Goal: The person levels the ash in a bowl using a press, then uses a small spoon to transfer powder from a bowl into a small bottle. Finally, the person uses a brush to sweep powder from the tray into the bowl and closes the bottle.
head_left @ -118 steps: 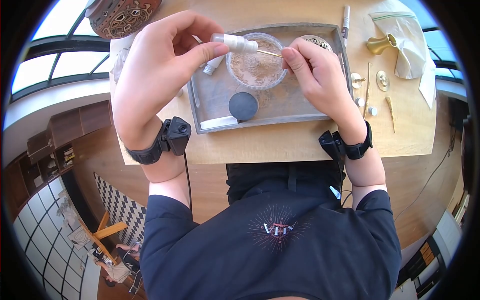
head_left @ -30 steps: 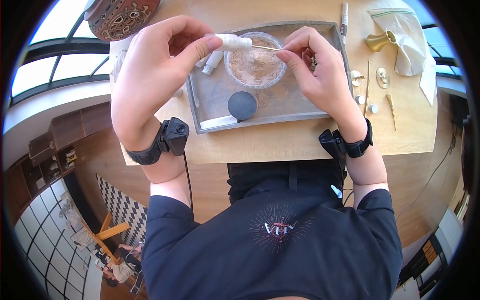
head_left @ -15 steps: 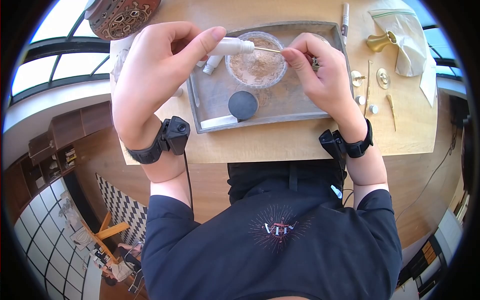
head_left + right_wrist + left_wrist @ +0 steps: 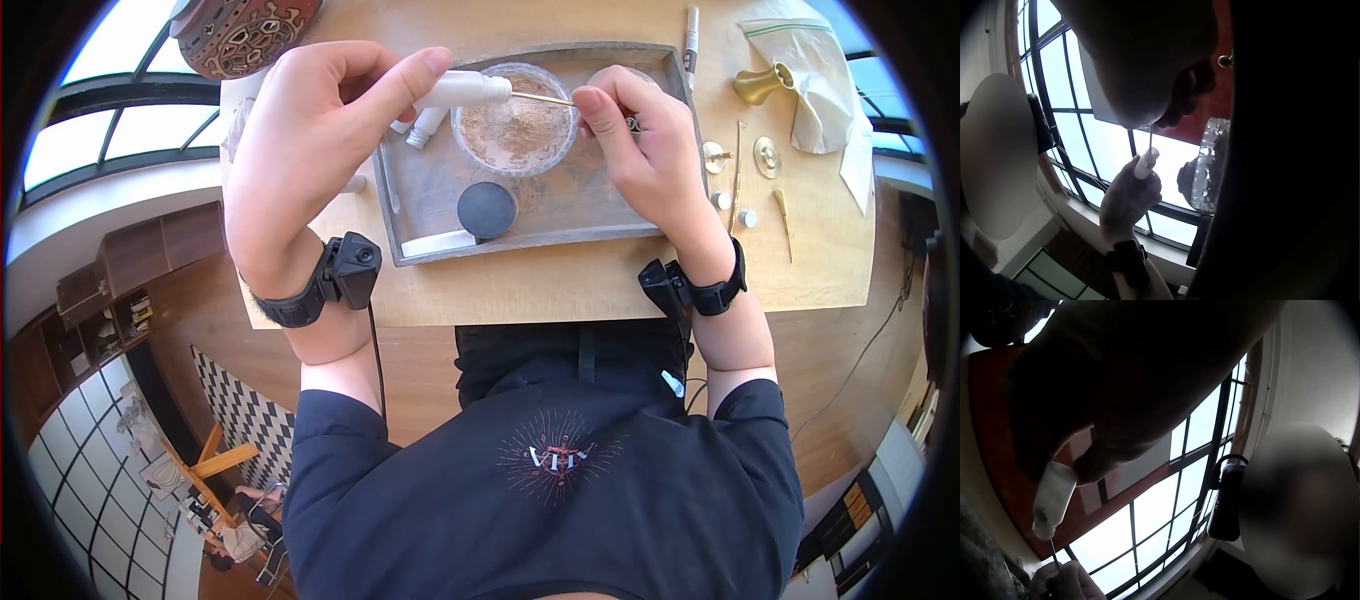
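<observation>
My left hand (image 4: pixel 325 125) holds a small white bottle (image 4: pixel 465 89) tilted on its side, its mouth toward the right hand; the left wrist view shows the same bottle (image 4: pixel 1055 495) between thumb and fingers. Pinched by my right hand (image 4: pixel 640 140) is a thin brass-coloured rod (image 4: pixel 545 98), whose far end is in the bottle's mouth. Below both, a glass bowl (image 4: pixel 458 135) of pale brown powder (image 4: pixel 520 130) stands on the grey tray (image 4: pixel 560 238). In the right wrist view the bottle (image 4: pixel 1146 164) meets the rod (image 4: pixel 1150 139).
A dark round lid (image 4: pixel 487 211), a white strip (image 4: pixel 438 244) and another white bottle (image 4: pixel 427 128) lie on the tray. To its right are a brass vase (image 4: pixel 762 84), small brass pieces (image 4: pixel 766 157), thin tools (image 4: pixel 783 225) and a plastic bag (image 4: pixel 822 110). A patterned pot (image 4: pixel 245 35) stands back left.
Since about a second ago, the left thumb has lifted up along the bottle. The right hand has drawn slightly right, and more of the rod shows outside the bottle's mouth.
</observation>
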The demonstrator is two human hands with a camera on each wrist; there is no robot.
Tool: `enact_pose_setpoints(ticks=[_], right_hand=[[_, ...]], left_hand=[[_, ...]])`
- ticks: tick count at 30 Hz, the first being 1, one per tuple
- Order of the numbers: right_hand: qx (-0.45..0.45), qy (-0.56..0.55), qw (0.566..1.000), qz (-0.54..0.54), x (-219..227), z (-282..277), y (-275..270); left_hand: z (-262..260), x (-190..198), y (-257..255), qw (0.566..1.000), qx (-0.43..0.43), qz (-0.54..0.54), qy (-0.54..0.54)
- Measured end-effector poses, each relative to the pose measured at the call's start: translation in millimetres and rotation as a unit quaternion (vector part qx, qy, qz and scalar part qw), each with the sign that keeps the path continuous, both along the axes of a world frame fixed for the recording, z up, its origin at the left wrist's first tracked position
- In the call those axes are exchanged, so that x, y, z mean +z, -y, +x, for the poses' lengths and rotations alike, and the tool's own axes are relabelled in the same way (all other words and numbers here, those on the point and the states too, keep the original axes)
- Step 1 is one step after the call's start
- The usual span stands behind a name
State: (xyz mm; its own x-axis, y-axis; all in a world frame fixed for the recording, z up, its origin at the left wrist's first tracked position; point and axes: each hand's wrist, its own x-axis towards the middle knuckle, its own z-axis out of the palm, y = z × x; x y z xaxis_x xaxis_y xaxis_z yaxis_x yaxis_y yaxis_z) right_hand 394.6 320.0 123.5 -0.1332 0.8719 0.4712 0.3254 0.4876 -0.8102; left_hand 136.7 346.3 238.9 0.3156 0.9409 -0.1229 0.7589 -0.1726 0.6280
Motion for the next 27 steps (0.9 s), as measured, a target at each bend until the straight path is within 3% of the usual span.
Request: enact_pose_setpoints(ticks=[4, 7, 10, 14, 27], right_hand=[[-0.003, -0.035, 0.999, 0.003, 1.5, -3.1, 0.9], [0.015, 0.037, 0.999, 0.01, -4.5, 3.6, -1.5], [-0.006, -0.029, 1.0, -0.005, -0.2, -2.5, 0.6], [0.007, 0.002, 1.0, -0.007, -2.9, 2.6, -0.6], [-0.006, -0.003, 1.0, -0.001, -4.4, 3.0, -0.8]], left_hand=[[0.2, 0.5, 0.5, 1.0, -0.002, -0.012, -0.01], [0.6, 0.8, 1.8, 1.0, -0.005, 0.001, -0.01], [2.4, 0.5, 2.7, 1.0, -0.008, 0.003, -0.006], [2.2, -8.2, 2.3, 0.997, -0.02, 0.055, 0.04], [2.6, 0.1, 3.2, 1.0, -0.015, 0.0, -0.001]])
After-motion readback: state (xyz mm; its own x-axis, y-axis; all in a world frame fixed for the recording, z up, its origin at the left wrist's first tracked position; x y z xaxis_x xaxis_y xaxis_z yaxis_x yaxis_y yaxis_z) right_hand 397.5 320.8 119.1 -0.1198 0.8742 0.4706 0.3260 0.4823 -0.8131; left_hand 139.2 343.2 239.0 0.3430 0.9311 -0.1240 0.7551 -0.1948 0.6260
